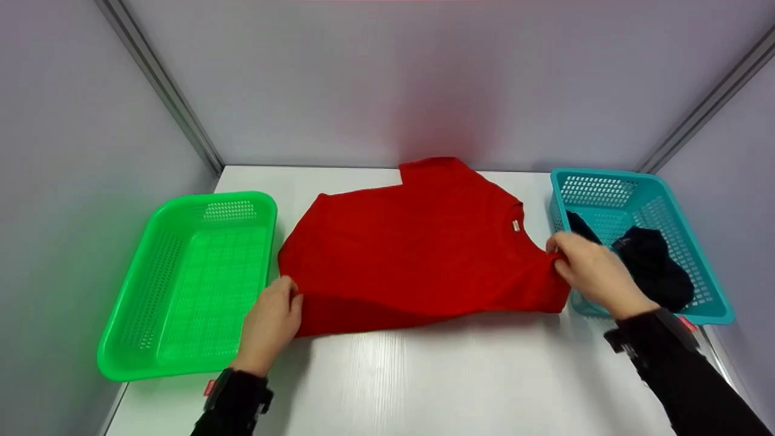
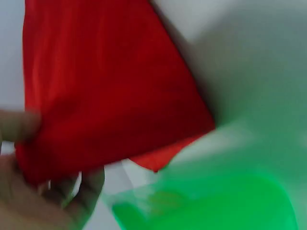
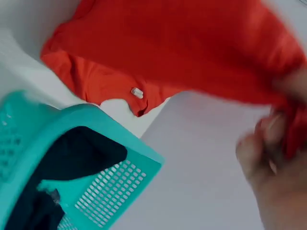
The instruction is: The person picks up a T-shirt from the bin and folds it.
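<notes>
A red T-shirt [image 1: 412, 248] is spread sideways across the white table, its neckline with a small white label [image 1: 516, 226] toward the right. My left hand [image 1: 272, 318] pinches the near corner of its hem, beside the green basket. At the shoulder near the neckline, my right hand [image 1: 590, 269] grips the fabric close to the blue basket. In the left wrist view the hem [image 2: 110, 139] hangs from between thumb and fingers. The right wrist view, partly blurred, shows red cloth [image 3: 192, 48] bunched in the right hand [image 3: 283, 158].
On the left stands a green basket [image 1: 272, 242] with nothing visible in it. A blue basket [image 1: 690, 212] on the right holds black cloth items [image 1: 654, 266]. Grey-white panels [image 1: 363, 79] wall in the table [image 1: 424, 387] at the back and sides.
</notes>
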Tool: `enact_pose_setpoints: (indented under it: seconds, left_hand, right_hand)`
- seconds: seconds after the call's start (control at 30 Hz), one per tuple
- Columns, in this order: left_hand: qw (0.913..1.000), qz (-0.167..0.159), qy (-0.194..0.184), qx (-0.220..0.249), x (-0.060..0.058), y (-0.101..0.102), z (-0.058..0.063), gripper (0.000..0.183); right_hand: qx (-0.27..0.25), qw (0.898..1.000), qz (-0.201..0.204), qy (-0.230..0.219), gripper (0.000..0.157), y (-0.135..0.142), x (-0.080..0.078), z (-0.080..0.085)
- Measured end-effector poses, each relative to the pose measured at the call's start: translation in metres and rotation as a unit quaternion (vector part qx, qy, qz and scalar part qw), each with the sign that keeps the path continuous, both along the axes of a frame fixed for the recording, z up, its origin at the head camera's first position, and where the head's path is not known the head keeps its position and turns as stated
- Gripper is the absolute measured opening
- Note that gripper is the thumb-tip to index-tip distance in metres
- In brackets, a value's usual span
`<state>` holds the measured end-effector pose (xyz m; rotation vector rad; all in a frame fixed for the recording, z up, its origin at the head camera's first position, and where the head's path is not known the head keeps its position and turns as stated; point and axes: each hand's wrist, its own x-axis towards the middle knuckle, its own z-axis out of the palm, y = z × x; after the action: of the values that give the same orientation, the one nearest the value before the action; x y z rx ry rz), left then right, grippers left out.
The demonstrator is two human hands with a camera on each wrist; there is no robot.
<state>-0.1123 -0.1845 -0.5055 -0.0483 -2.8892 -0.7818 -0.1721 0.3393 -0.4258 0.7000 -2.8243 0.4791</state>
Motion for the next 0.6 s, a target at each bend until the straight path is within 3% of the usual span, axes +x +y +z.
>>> enact_pose_setpoints:
  seconds: [0.13, 0.2, 0.27, 0.33, 0.43, 0.5, 0.6]
  left_hand:
    - [0.9981, 0.057, 0.004, -0.023, -0.018, 0.007, -0.006, 0.008]
    - [0.9966, 0.070, 0.007, -0.043, -0.027, 0.009, -0.010, 0.007]
    - [0.9953, 0.076, 0.011, -0.060, -0.035, 0.010, -0.014, 0.006]
    - [0.9939, 0.082, 0.016, -0.072, -0.043, 0.012, -0.017, 0.004]
    - [0.9927, 0.089, 0.017, -0.080, -0.054, 0.015, -0.021, 0.006]
    - [0.9915, 0.098, 0.015, -0.084, -0.060, 0.016, -0.024, 0.008]
    - [0.9893, 0.108, 0.020, -0.096, -0.066, 0.017, -0.030, 0.007]
  right_hand:
    - [0.013, 0.995, -0.049, 0.084, 0.014, -0.012, -0.025, -0.007]
    - [-0.010, 0.994, -0.083, 0.075, 0.009, -0.019, -0.038, -0.008]
    - [-0.064, 0.991, -0.115, 0.011, 0.007, -0.026, -0.050, -0.007]
    - [-0.144, 0.975, -0.148, -0.080, 0.011, -0.032, -0.061, -0.005]
    - [-0.244, 0.931, -0.195, -0.187, 0.018, -0.039, -0.073, -0.005]
    - [-0.284, 0.912, -0.212, -0.206, 0.023, -0.042, -0.079, -0.008]
    - [-0.328, 0.904, -0.178, -0.207, 0.042, -0.043, -0.085, -0.018]
